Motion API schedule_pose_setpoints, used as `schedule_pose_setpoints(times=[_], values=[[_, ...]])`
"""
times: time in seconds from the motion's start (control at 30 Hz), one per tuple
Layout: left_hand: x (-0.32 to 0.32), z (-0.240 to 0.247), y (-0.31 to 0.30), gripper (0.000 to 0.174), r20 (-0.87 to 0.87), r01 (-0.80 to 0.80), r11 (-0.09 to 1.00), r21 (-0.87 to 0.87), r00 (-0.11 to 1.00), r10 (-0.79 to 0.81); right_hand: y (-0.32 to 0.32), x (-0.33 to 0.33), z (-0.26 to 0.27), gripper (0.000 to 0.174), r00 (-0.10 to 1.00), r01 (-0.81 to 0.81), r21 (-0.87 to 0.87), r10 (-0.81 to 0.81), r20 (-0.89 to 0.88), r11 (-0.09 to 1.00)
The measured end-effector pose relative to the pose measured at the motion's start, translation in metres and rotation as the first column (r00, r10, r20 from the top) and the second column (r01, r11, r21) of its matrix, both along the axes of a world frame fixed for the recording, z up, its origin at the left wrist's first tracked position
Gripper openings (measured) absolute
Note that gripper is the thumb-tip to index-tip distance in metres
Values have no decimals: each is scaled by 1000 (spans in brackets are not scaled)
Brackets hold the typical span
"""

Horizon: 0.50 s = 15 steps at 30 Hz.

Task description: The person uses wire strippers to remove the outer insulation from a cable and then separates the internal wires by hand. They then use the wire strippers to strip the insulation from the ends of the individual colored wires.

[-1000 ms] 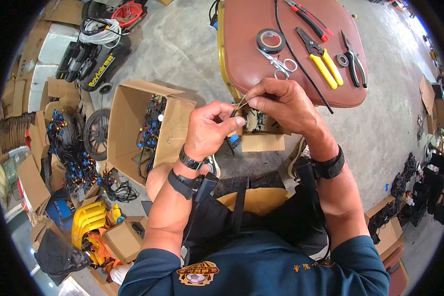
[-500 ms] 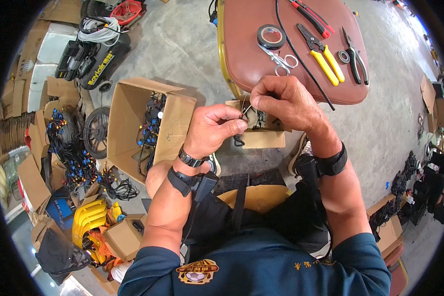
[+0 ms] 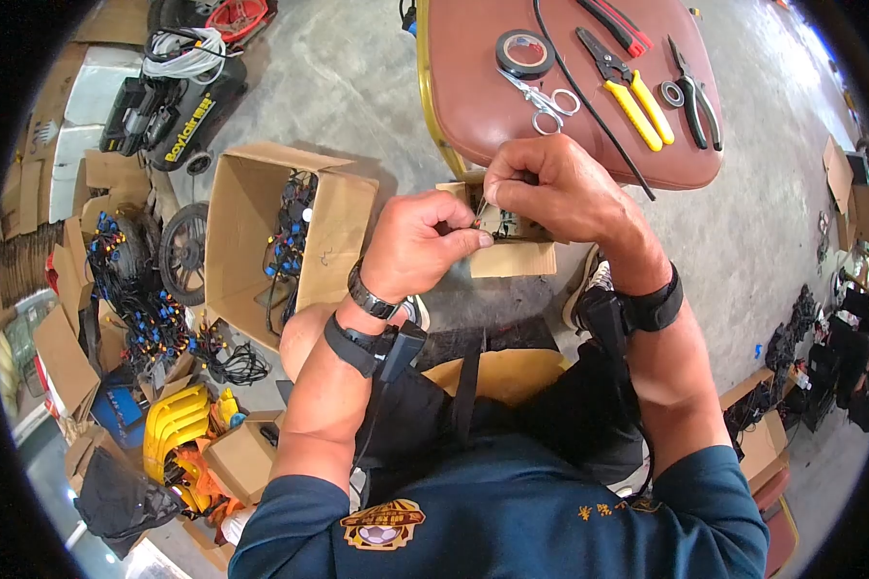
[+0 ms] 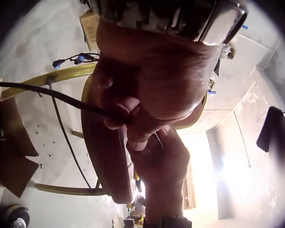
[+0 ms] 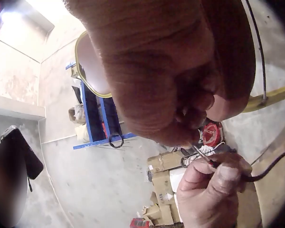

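Observation:
Between thumb and fingers, my left hand [image 3: 415,241] pinches a black cable [image 5: 270,166] close to its stripped end. Thin wires [image 5: 198,152] come out of that end, with a bit of red at the base. My right hand [image 3: 560,188] pinches their far tips, just above and to the right of the left hand. In the left wrist view the cable [image 4: 61,97] trails away from the left fingers. In the head view the fingers hide most of it.
A brown padded chair seat [image 3: 483,125] ahead bears black tape [image 3: 524,54], scissors [image 3: 548,101], yellow-handled wire strippers [image 3: 637,111], pliers [image 3: 697,106] and another black cable [image 3: 589,106]. A small open box [image 3: 514,261] stands below the hands; a larger box [image 3: 343,227] of connectors stands left.
Both hands have shifted slightly upward, the left also a little rightward. The orange and yellow wires and black cable that showed between them are now mostly covered by fingers.

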State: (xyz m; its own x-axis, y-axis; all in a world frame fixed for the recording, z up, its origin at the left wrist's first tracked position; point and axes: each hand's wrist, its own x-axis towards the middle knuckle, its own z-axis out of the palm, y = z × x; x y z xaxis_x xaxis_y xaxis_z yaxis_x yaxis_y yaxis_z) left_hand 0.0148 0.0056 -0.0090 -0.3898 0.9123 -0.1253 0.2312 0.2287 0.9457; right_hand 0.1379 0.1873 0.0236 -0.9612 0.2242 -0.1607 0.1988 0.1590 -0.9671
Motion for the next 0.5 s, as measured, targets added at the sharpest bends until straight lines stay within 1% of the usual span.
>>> schedule_pose_setpoints(times=[0.03, 0.13, 0.23, 0.33, 0.37, 0.43, 0.5], values=[[1, 0, 2, 20, -60, 0, 1000, 17, 998, 1, 0, -1, -1, 12, 1000, -11, -2, 11, 0, 1000], [3, 0, 4, 20, -127, -30, 998, 48, 991, 36, -1, -1, -6, 14, 1000, 28, -21, -28, 4, 999], [0, -2, 3, 20, 14, -117, 990, 82, 993, 116, -7, -2, 1, 21, 988, 130, -93, -137, -74, 987], [1, -2, 3, 20, 45, -181, 972, 147, 983, 176, -8, -2, 0, 25, 973, 208, -170, -222, -65, 963], [1, -3, 4, 20, 43, -194, 969, 153, 981, 190, -7, -2, -2, 25, 971, 216, -170, -230, -69, 961], [1, -3, 4, 20, 41, -217, 962, 167, 976, 213, -6, 0, -4, 22, 981, 183, -191, -192, -31, 964], [0, -3, 4, 19, 13, -207, 966, 153, 978, 208, -6, 0, -3, 19, 988, 151, -210, -155, -4, 966]])
